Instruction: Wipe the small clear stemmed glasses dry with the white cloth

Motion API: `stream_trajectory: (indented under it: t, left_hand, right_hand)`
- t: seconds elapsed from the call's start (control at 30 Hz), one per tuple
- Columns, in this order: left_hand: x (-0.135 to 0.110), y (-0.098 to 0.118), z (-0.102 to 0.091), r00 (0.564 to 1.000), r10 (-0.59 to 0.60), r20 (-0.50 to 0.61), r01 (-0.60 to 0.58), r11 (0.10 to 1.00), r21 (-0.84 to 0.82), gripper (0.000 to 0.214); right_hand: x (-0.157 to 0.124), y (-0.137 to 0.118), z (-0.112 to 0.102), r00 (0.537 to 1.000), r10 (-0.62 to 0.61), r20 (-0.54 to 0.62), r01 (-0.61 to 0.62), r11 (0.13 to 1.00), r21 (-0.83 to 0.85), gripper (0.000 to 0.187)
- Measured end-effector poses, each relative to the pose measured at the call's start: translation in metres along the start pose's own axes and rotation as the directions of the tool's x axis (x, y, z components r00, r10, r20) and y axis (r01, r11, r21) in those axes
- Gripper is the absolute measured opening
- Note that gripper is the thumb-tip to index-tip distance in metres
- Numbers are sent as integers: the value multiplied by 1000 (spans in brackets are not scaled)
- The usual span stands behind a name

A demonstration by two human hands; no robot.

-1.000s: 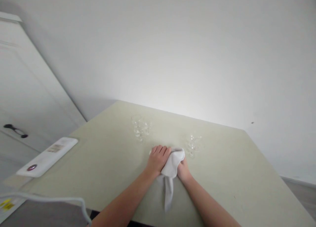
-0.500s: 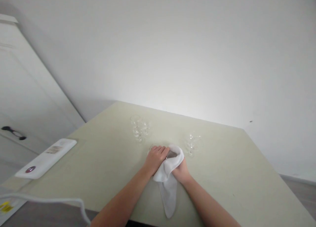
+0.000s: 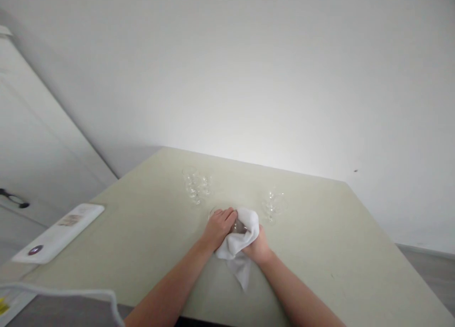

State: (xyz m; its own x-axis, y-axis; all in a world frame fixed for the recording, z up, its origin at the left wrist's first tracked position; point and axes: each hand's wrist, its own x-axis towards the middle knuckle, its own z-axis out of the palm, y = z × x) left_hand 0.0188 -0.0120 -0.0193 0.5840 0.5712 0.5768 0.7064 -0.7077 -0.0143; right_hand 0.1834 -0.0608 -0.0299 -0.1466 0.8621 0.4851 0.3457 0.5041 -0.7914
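Hands (image 3: 218, 227) on cloth (image 3: 237, 243), tail (image 3: 241, 271) now shorter

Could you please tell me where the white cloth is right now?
In the head view, the soft white cloth is just below centre, bunched between the bare left hand and bare right hand, over the pale green tabletop.

Left hand (image 3: 218, 229) against white cloth (image 3: 249, 219); right hand (image 3: 260, 249) gripping it; glassware (image 3: 195, 188) beyond.

no legible text, label (image 3: 70, 220) on white box (image 3: 53, 240) blurred
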Motion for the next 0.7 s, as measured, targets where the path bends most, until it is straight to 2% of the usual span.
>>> stream_trajectory:
  t: [0.03, 0.1, 0.17, 0.23, 0.3, 0.4, 0.5, 0.63, 0.7]
  left_hand:
    - [0, 1, 0, 1000, -7, -7, 7, 1000, 10, 13]
    - [1, 2, 1, 1000, 2, -23, -1, 999, 37, 15]
    - [3, 4, 1, 999, 24, -37, -22, 997, 68, 18]
    - [4, 5, 2, 998, 44, -34, -41, 995, 95, 18]
    - [5, 5, 2, 1000, 27, -10, -26, 995, 97, 16]
    - [4, 4, 2, 999, -40, 32, 40, 999, 21, 13]
    - [2, 2, 0, 994, -106, 33, 108, 991, -85, 15]
    - [3, -2, -3, 985, -167, 30, 170, 978, -122, 14]
    - [3, -4, -3, 981, -190, 44, 193, 977, -92, 12]
  right_hand:
    - [1, 0, 2, 1000, 10, -28, -9, 999, 32, 53]
    - [2, 0, 6, 986, 111, -125, -91, 984, 153, 44]
    - [2, 1, 11, 942, 259, -213, -198, 942, 270, 29]
    - [2, 4, 13, 903, 358, -236, -272, 904, 329, 20]
    - [1, 7, 12, 916, 342, -208, -273, 914, 300, 17]
    - [0, 10, 6, 978, 189, -89, -175, 974, 141, 21]
    - [1, 8, 2, 995, 103, 6, -103, 994, 44, 26]
    - [1, 0, 4, 993, 119, 23, -121, 980, 160, 43]
    - [1, -3, 6, 984, 179, 0, -175, 961, 216, 34]
